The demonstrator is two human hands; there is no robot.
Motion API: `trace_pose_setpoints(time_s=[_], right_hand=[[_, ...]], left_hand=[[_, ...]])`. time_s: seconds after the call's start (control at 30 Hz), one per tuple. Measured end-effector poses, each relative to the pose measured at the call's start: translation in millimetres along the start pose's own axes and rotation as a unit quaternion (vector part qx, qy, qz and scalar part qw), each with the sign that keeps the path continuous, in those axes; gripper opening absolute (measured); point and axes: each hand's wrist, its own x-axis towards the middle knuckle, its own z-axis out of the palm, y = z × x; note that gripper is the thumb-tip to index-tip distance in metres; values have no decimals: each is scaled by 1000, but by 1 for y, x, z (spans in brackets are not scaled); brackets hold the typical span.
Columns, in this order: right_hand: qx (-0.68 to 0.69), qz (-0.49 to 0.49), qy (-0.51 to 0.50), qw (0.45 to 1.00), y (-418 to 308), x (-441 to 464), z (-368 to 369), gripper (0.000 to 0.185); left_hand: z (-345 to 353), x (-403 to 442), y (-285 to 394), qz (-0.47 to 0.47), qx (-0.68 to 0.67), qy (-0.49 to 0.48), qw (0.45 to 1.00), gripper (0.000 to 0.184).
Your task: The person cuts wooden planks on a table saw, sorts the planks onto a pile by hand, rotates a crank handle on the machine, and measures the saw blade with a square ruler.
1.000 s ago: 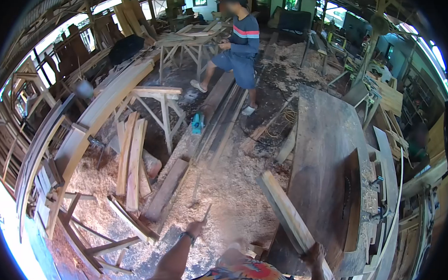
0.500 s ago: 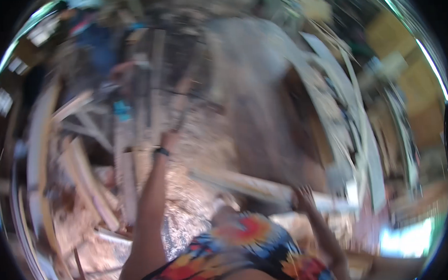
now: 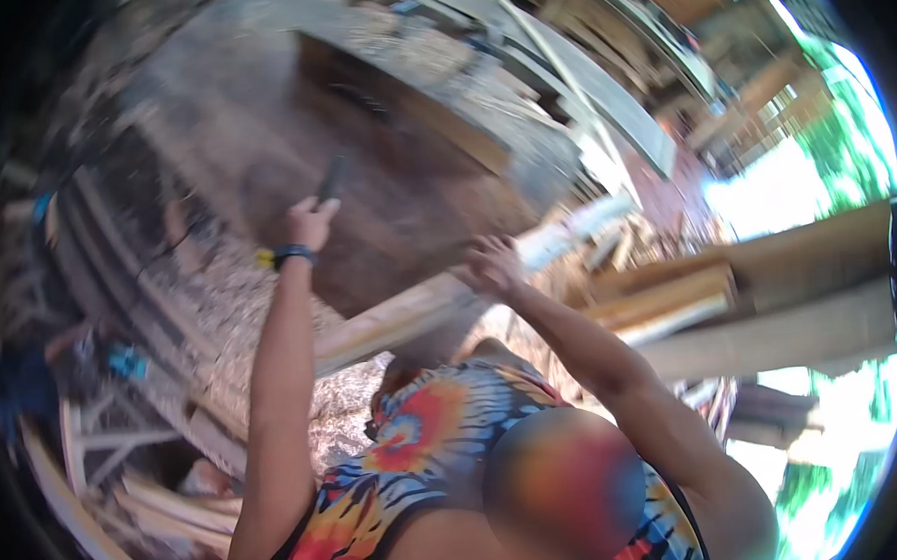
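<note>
A slim dark tool (image 3: pixel 335 177), too blurred to name, sticks up from my left hand (image 3: pixel 311 224), whose fingers are closed round it over the large brown board. That wrist has a dark band. My right hand (image 3: pixel 495 268) grips a long pale wooden beam (image 3: pixel 395 320) near its middle. The beam slants across in front of my body, its far end up and to the right, beside the edge of the large board (image 3: pixel 201 116).
Stacked planks (image 3: pixel 669 295) lie at the right, near a bright opening. A teal power tool (image 3: pixel 127 361), a wooden trestle (image 3: pixel 125 436) and part of another person (image 3: pixel 21 384) are at the left. Wood shavings (image 3: pixel 220 310) cover the floor.
My view has swung to the right, so the large board now fills the upper left. The beam lies more crosswise, still in my right hand; my left hand has come over the board.
</note>
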Motion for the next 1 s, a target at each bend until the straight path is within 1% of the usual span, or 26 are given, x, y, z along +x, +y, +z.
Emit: trace_pose_setpoints(time_s=[0.03,0.07,0.1,0.13,0.17,0.23,0.27,0.33,0.43,0.53,0.63,0.73,0.8,0.83,0.9,1.0], right_hand=[[-3,2,-9,1000,-1,-1,-2,45],[10,-4,8,1000,3,-1,3,48],[-13,3,5,1000,7,-1,10,50],[-22,19,-6,1000,-1,-2,1,52],[-25,24,-16,999,-1,-3,-1,53],[-30,22,-36,999,-1,-2,-1,55],[-31,17,-14,999,0,-3,1,56],[-23,13,-13,1000,2,-2,0,55],[-10,9,4,1000,3,-2,1,52],[-1,7,6,1000,3,-1,-1,51],[-2,-2,5,1000,4,0,-2,50],[-9,-1,-2,1000,3,2,-5,50],[3,-20,33,999,3,3,-3,48],[17,-11,17,1000,-1,4,-12,45],[34,-6,19,999,-5,7,-11,37],[35,-23,39,998,-1,8,-1,35]], left_hand=[[19,25,-24,19,74,16,997,39],[18,20,3,39,49,20,998,42],[18,25,12,19,60,-3,998,45],[17,24,28,38,77,-6,996,47],[22,32,25,39,135,-2,990,47],[36,42,21,62,156,43,985,48],[42,49,18,59,163,30,984,48],[48,59,20,51,176,9,983,48],[64,66,19,2,278,36,960,46],[75,66,27,-7,326,65,943,43],[91,70,19,32,368,108,923,42],[99,68,17,59,333,119,933,38],[99,61,14,91,317,132,935,37],[99,58,12,106,308,138,935,36],[102,55,7,142,308,165,926,34],[101,52,14,139,294,170,930,33]])
